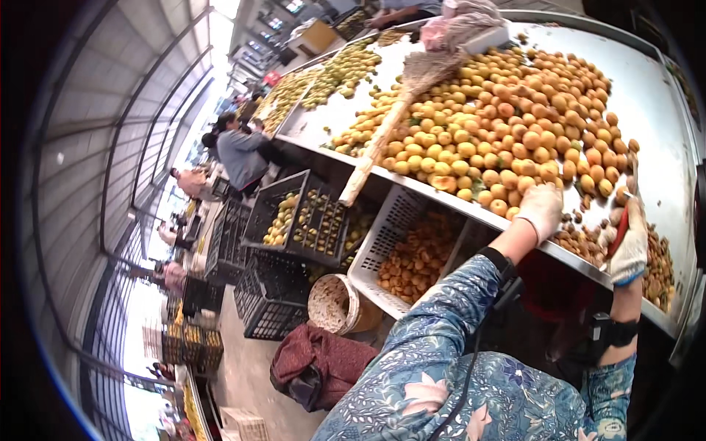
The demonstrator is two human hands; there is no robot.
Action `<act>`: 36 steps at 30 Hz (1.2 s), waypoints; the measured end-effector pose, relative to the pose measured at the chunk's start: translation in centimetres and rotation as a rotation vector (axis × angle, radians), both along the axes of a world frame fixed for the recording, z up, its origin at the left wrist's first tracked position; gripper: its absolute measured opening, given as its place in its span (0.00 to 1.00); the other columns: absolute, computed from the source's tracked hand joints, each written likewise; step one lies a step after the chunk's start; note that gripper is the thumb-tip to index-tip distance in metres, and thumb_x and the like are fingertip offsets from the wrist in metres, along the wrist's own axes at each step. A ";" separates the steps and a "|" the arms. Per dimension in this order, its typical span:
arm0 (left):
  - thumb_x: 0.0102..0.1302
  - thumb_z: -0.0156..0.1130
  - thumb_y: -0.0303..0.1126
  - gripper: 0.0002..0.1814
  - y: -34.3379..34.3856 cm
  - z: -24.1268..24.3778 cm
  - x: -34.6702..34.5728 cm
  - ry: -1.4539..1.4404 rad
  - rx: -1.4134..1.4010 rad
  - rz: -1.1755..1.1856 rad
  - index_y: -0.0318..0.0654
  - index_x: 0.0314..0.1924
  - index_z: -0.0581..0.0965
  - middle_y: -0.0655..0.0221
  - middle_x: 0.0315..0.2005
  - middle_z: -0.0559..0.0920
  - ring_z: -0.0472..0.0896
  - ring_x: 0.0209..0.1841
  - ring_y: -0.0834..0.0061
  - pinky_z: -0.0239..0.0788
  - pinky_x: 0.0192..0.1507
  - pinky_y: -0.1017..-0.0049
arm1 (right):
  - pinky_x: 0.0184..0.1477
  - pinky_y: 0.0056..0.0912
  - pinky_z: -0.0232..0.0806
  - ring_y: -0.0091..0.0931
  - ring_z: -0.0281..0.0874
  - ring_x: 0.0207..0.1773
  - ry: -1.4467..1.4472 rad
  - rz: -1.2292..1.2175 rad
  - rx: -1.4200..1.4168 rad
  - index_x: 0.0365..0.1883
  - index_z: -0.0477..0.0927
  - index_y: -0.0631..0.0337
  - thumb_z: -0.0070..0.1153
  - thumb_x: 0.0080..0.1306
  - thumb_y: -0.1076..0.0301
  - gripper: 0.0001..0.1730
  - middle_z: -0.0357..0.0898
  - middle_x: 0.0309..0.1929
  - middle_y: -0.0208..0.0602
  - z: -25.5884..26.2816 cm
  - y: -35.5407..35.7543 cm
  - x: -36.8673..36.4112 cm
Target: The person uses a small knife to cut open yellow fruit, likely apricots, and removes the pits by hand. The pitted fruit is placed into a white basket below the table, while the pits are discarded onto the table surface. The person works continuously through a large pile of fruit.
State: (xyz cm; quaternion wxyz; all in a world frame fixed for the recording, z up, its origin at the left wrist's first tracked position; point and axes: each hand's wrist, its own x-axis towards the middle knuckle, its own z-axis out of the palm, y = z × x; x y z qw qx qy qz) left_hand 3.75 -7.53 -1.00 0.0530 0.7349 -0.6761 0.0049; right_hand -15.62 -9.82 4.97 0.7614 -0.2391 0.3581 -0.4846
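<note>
My left hand (540,212), in a pale glove, is at the front edge of a metal-rimmed table (651,105), touching the near side of a heap of apricots (496,127). Its fingertips are hidden, so whether a fruit is in them does not show. To the right, my right hand (629,245), also gloved, grips a small red-handled tool (621,227) with a thin metal end; it looks like a knife. Brown apricot stones (659,267) lie around that hand. Below the table edge, a white plastic crate (367,259) holds orange apricot pieces (413,259).
A broom (380,138) lies across the fruit, its wooden handle jutting past the table edge. Black crates (276,292), a stained bucket (333,303) and dark red cloth (320,364) are at my left. A person in grey (240,151) is farther off.
</note>
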 end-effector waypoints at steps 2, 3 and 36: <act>0.57 0.62 0.34 0.15 3.6 0.9 0.7 0.365 -0.134 0.110 0.35 0.43 0.75 0.53 0.37 0.80 0.80 0.40 0.53 0.73 0.45 0.62 | 0.09 0.22 0.54 0.17 0.58 0.10 0.094 0.066 -0.049 0.53 0.72 0.44 0.46 0.73 0.51 0.15 0.67 0.18 0.22 -1.2 1.4 1.4; 0.59 0.61 0.33 0.16 4.5 1.7 0.4 0.620 -0.192 0.124 0.34 0.45 0.74 0.53 0.36 0.80 0.80 0.39 0.52 0.73 0.46 0.62 | 0.08 0.20 0.52 0.16 0.57 0.10 0.132 0.071 -0.082 0.52 0.72 0.44 0.45 0.74 0.51 0.14 0.66 0.17 0.22 -1.8 1.7 1.6; 0.72 0.50 0.52 0.24 25.2 12.7 1.1 2.125 -0.253 -0.132 0.38 0.52 0.71 0.74 0.29 0.74 0.75 0.26 0.84 0.67 0.25 0.83 | 0.13 0.11 0.52 0.11 0.55 0.14 0.386 0.337 -0.652 0.71 0.57 0.60 0.43 0.71 0.71 0.30 0.62 0.17 0.20 7.5 21.3 3.4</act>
